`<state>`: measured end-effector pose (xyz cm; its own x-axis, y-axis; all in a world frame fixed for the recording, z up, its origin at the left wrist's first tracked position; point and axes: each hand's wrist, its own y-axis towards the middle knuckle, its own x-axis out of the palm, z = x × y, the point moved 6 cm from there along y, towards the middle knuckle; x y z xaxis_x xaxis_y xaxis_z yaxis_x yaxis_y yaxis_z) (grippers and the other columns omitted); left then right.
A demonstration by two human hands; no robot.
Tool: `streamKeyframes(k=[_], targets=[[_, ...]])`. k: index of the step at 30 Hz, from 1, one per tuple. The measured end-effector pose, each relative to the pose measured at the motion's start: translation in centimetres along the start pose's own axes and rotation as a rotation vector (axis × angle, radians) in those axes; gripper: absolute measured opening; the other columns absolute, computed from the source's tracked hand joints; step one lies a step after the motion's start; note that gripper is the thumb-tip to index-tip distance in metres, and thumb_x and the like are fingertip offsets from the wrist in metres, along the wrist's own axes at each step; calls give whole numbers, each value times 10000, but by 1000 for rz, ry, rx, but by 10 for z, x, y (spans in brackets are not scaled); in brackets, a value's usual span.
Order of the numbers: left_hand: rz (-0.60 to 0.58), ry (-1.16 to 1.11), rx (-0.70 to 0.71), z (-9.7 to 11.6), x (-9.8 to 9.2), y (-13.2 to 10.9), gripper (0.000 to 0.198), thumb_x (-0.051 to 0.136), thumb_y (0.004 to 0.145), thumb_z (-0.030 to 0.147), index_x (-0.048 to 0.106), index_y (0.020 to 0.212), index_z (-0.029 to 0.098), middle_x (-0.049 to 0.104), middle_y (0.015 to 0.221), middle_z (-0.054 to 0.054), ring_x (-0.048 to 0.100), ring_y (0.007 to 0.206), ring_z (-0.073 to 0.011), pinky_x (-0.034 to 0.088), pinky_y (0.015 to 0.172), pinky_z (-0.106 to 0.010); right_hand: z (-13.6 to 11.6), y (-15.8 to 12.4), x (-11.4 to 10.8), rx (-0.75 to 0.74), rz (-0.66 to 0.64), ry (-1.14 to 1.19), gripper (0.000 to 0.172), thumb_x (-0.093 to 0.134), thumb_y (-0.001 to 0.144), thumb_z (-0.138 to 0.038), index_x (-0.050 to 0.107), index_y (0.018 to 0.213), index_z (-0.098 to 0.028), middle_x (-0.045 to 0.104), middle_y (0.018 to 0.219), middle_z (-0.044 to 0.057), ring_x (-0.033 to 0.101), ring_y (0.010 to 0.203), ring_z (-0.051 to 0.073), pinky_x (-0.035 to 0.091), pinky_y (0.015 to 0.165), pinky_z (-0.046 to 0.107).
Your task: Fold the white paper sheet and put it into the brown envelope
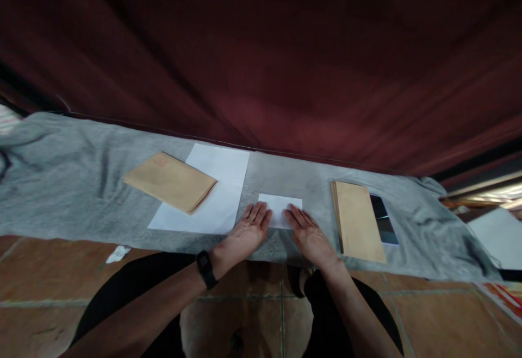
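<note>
A small white paper (279, 204), apparently folded, lies on the grey cloth (289, 176) in front of me. On its left side rests my left hand (252, 226), palm down with the fingers flat. My right hand (308, 234) lies flat on its right side, fingers stretched out. Neither hand is gripping anything. Left of my hands are large white sheets (228, 189), with a stack of brown envelopes (171, 180) on their left part. Another stack of brown envelopes (360, 222) sits to the right of my right hand.
A dark, flat device (384, 219) is partly under the right envelopes. A dark red curtain (261, 75) hangs behind the cloth. A white flat object (499, 236) is at the far right. A crumpled white scrap (118, 253) lies on the tiled floor (36, 271).
</note>
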<state>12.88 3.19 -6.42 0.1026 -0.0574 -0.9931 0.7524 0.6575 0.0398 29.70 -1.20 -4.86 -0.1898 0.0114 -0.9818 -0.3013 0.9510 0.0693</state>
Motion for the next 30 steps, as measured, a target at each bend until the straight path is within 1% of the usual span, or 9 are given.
streamKeyframes(k=[4,8,12,15,18,21,25,27,30], targets=[[53,-39,16,-11,-4,0,603,333,880,27,542,1422,187,479,1551,-125,405,1470,-223,352,1205,-464,6,2,-11,11,2,18,593,462,893,-11,533,1462,-165,482,1550,115,502,1397,220,416,1181,410],[153,-168,-1,-24,-18,4,478,414,898,76,646,1301,186,629,1414,-107,563,1342,-217,436,1146,-425,13,5,-27,46,24,73,508,486,911,-52,646,1355,-238,622,1428,50,613,1273,201,478,1116,371],[288,-433,-140,-40,-38,7,343,459,937,187,711,1167,223,740,1223,-70,673,1156,-213,517,1025,-373,24,5,-45,174,171,227,354,506,957,-160,734,1204,-270,741,1232,29,692,1119,208,530,1024,365],[364,-743,-301,-53,-48,8,264,514,947,372,720,919,209,768,923,-29,706,856,-189,556,799,-296,34,3,-55,295,331,453,274,517,999,-350,764,1056,-246,783,1003,30,727,903,201,571,805,300],[422,-1024,-384,-58,-48,16,330,569,899,477,626,745,191,664,705,12,619,667,-144,489,628,-238,46,5,-54,417,436,632,397,522,980,-505,732,851,-193,702,695,10,644,623,166,476,554,239],[399,-1171,-449,-58,-36,29,278,587,867,455,628,814,186,668,743,9,615,666,-140,479,622,-240,55,12,-44,491,465,701,397,518,961,-512,701,823,-187,664,646,-4,596,571,150,429,516,227],[319,-1096,-561,-59,-15,37,215,576,858,350,649,971,182,651,668,25,598,578,-148,442,563,-246,59,20,-27,550,426,596,261,539,937,-402,704,911,-201,730,747,21,666,665,177,480,602,249],[297,-956,-588,-59,-13,36,303,577,868,296,638,1144,185,627,628,41,591,560,-155,420,556,-248,58,21,-20,589,396,494,214,548,936,-347,700,994,-209,752,796,41,703,729,200,500,642,266],[217,-594,-623,-55,-18,32,486,555,913,257,525,1394,195,688,710,11,665,660,-186,447,605,-263,54,20,-13,643,325,342,270,526,963,-300,664,1181,-221,772,866,62,733,794,228,520,681,292]])
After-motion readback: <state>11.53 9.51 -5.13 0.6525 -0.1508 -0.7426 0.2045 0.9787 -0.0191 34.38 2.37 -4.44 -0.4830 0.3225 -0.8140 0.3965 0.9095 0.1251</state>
